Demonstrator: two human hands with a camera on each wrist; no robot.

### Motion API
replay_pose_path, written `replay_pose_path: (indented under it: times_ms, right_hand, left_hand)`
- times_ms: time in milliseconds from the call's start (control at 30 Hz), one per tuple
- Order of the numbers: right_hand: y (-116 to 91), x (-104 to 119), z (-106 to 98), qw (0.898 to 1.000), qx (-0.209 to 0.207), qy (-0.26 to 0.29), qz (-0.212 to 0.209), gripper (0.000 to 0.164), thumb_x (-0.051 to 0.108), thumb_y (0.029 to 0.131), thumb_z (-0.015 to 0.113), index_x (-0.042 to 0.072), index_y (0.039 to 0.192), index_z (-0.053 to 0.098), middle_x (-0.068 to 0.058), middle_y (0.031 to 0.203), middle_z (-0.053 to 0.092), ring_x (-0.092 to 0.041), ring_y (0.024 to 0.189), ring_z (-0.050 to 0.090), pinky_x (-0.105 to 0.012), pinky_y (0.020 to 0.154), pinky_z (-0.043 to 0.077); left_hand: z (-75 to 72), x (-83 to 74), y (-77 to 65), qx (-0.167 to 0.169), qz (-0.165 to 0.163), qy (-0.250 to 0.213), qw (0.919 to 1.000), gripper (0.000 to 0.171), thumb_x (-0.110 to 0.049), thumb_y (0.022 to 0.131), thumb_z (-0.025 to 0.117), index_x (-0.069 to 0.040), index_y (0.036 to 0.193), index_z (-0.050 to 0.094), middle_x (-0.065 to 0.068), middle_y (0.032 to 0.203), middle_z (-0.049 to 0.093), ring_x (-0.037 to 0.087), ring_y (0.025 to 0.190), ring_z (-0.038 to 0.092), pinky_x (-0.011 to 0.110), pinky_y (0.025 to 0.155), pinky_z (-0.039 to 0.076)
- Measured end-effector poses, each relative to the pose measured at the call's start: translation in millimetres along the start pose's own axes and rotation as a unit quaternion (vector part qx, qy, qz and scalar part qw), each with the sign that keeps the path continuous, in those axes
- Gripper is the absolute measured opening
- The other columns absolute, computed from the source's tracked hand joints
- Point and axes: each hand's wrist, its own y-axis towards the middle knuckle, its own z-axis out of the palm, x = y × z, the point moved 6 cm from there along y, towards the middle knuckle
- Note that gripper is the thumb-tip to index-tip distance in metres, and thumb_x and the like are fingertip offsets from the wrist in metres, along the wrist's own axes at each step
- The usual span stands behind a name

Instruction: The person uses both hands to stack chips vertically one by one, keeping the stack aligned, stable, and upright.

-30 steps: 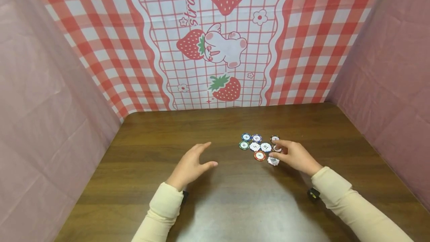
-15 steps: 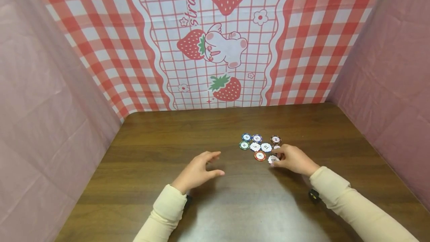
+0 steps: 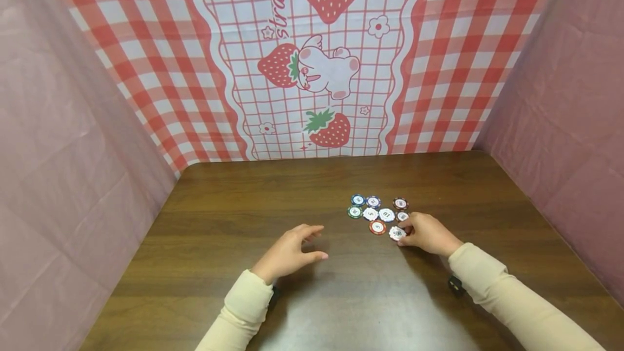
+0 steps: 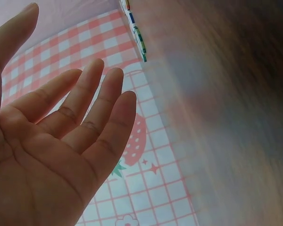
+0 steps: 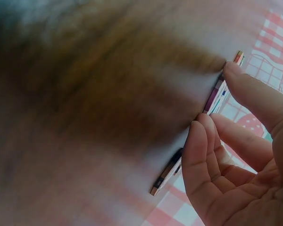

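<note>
Several poker chips lie flat on the brown table. My right hand (image 3: 430,233) is at the nearest white chip (image 3: 397,233), with thumb and fingertips pinching its edges. In the right wrist view that chip's purple edge (image 5: 213,99) shows between the thumb and fingers, down on the tabletop. Just beyond the fingers lie a brown-edged chip (image 3: 402,216) and a dark-rimmed chip (image 3: 401,203). A red chip (image 3: 377,227) is to the left of the pinched one. My left hand (image 3: 287,253) hovers over the table, palm inward, fingers loosely bent around nothing.
White chips (image 3: 387,214), a green chip (image 3: 355,212) and blue-rimmed chips (image 3: 358,200) sit close together behind the red one. A checked strawberry cloth (image 3: 326,69) hangs behind the wooden table (image 3: 253,194), with pink curtains (image 3: 560,96) at both sides.
My right hand has come down and slightly nearer, its thumb and fingers closing on the white chip's edges. My left hand has drifted right and a little nearer.
</note>
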Motion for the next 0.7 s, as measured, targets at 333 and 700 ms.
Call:
replay_pose_path:
  times_ms: [333, 700]
  right_hand:
    - [1, 2, -1, 1.000, -0.011, -0.014, -0.017, 0.014, 0.016, 0.072, 0.083, 0.011, 0.080, 0.073, 0.007, 0.064, 0.053, -0.003, 0.061, 0.043, -0.023, 0.057, 0.036]
    - [3, 2, -1, 0.999, -0.018, -0.030, -0.017, 0.016, 0.018, 0.070, 0.083, 0.011, 0.077, 0.071, 0.004, 0.067, 0.055, -0.005, 0.063, 0.045, -0.024, 0.058, 0.037]
  left_hand:
    - [8.2, -3.7, -0.6, 0.031, 0.008, 0.012, 0.9994, 0.060, -0.032, 0.084, 0.076, -0.007, 0.135, 0.056, 0.007, 0.118, 0.067, 0.023, 0.112, 0.063, 0.040, 0.096, 0.050]
    - [14.9, -4.1, 2.8, 0.042, 0.028, 0.034, 0.9982, 0.058, -0.032, 0.081, 0.079, -0.006, 0.130, 0.060, 0.008, 0.114, 0.067, 0.022, 0.105, 0.065, 0.033, 0.092, 0.051]
